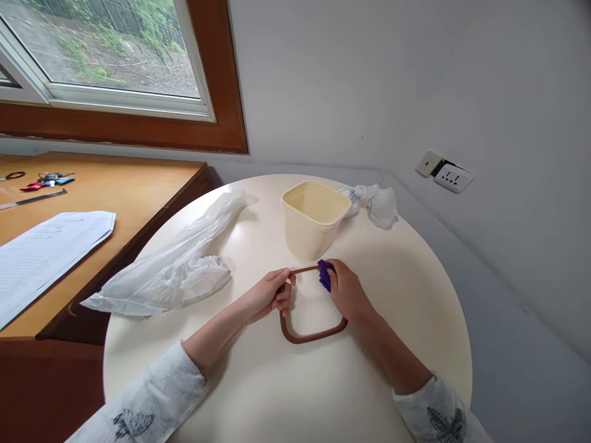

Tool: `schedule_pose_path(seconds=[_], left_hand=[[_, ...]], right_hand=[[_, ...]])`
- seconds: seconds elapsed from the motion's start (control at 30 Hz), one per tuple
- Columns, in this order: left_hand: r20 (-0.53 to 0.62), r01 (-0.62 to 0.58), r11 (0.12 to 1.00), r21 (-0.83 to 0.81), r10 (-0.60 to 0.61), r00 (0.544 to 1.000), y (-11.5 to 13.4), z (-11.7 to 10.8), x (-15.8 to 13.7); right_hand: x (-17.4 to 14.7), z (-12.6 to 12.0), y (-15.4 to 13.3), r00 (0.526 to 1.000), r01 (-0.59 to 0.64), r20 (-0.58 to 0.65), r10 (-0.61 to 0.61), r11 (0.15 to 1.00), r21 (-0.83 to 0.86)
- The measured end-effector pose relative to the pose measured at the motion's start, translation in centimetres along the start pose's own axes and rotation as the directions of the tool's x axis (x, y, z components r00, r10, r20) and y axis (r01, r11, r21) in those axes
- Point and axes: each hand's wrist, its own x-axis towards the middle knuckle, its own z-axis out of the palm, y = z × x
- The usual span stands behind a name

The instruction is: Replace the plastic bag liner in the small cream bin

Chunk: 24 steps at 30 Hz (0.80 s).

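A brown, square frame with rounded corners [314, 337] is held above the round table, its middle open. My left hand [272, 294] pinches its far left corner between thumb and fingers. Bunched in my right hand [347, 289] is a purple cloth [325, 275], pressed against the frame's far right part. Just beyond the frame stands a cream plastic bin [307, 231], upright and without a lid. The right side of the frame is partly hidden behind my right hand.
On the round table [286, 394], a crumpled white plastic bag [170, 271] lies at left and a knotted white bag [381, 206] behind the bin. A wooden desk [133, 184] with papers [55, 252] adjoins at left. The wall has a socket [454, 178].
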Motion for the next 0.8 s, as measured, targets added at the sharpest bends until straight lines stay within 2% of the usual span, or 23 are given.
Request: schedule_pose_path(seconds=[0.13,0.23,0.33,0.4,0.5,0.6,0.7,0.8], left_hand=[[-0.018,0.090,0.987,0.133,-0.089,0.996,0.8,-0.1,-0.5],[0.005,0.129,0.970,0.204,-0.133,0.991,1.2,0.1,-0.7],[0.024,0.148,0.963,0.226,-0.158,0.987,1.3,0.4,-0.7],[0.008,0.127,0.977,0.169,-0.131,0.991,1.1,0.5,-0.6],[0.002,0.075,0.996,0.041,-0.075,0.997,0.7,0.2,-0.2],[0.019,0.008,0.996,-0.092,-0.007,1.000,0.2,-0.2,0.3],[0.062,-0.057,0.980,-0.191,0.070,0.996,-0.3,-0.3,0.6],[0.125,-0.072,0.962,-0.264,0.108,0.986,-0.4,-0.1,0.4]], right_hand=[[-0.5,-0.4,-0.5,0.982,0.164,0.106,-0.157,0.984,-0.064],[-1.0,-0.3,-1.1,0.929,0.314,0.242,-0.280,0.942,-0.115],[-1.5,0.2,-1.7,0.895,0.350,0.328,-0.301,0.931,-0.100],[-1.4,0.5,-1.8,0.920,0.282,0.308,-0.243,0.955,-0.090],[-0.8,0.1,-1.5,0.974,0.078,0.222,-0.047,0.988,-0.134],[-0.2,-0.9,-1.0,0.978,-0.102,0.159,0.133,0.977,-0.188],[0.0,-1.4,-0.9,0.972,-0.153,0.145,0.183,0.969,-0.192],[-0.1,-1.2,-0.8,0.978,-0.153,0.114,0.175,0.971,-0.184]])
